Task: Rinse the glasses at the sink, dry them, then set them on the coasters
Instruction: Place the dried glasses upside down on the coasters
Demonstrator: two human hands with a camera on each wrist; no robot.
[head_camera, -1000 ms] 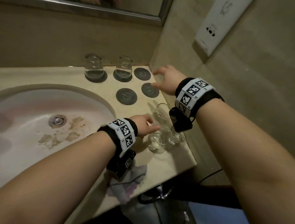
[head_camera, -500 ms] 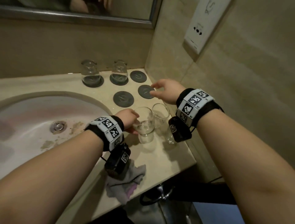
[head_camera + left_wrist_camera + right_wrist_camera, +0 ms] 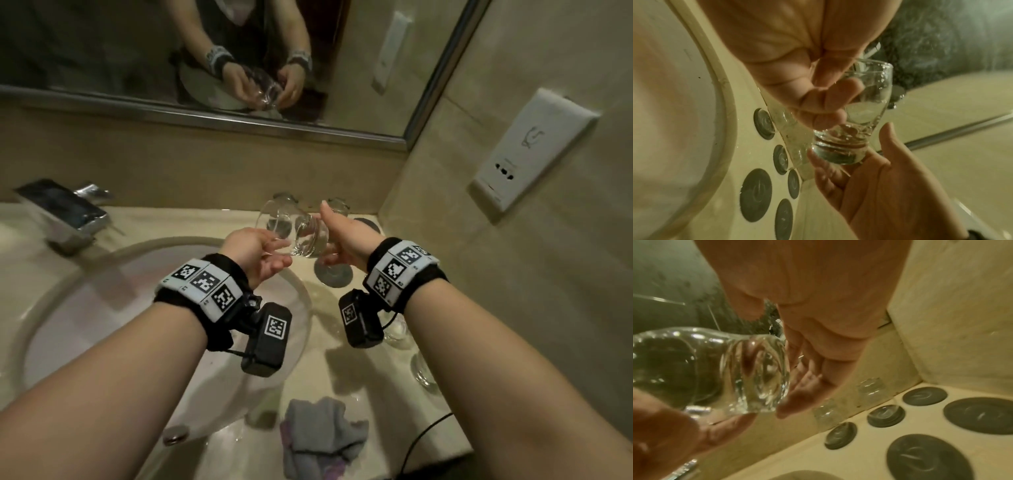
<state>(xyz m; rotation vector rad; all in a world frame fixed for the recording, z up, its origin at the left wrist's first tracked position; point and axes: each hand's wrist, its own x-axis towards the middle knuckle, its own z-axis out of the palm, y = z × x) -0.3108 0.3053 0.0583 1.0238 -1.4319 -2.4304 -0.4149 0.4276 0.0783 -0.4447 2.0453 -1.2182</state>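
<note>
A clear glass (image 3: pixel 301 236) lies on its side in the air, over the counter beside the sink's right rim. My left hand (image 3: pixel 260 253) grips its bowl, fingers curled round it (image 3: pixel 818 97). My right hand (image 3: pixel 342 236) meets its thick base (image 3: pixel 838 151) with straight fingers (image 3: pixel 807 382) and the thumb up. Several dark round coasters (image 3: pixel 929 459) lie on the counter below. Two glasses (image 3: pixel 871 389) stand upside down on the back coasters (image 3: pixel 885 417). Two more glasses (image 3: pixel 397 332) stand on the counter under my right wrist.
The white sink basin (image 3: pixel 102 308) fills the left, with a chrome tap (image 3: pixel 61 212) behind it. A crumpled grey cloth (image 3: pixel 318 438) lies near the counter's front edge. A wall with a socket plate (image 3: pixel 527 150) closes the right side; a mirror (image 3: pixel 171 51) hangs behind.
My left hand lifted the glass off the counter and tipped it sideways. My right hand left the coasters and came to the glass's base. My view tilted up toward the mirror.
</note>
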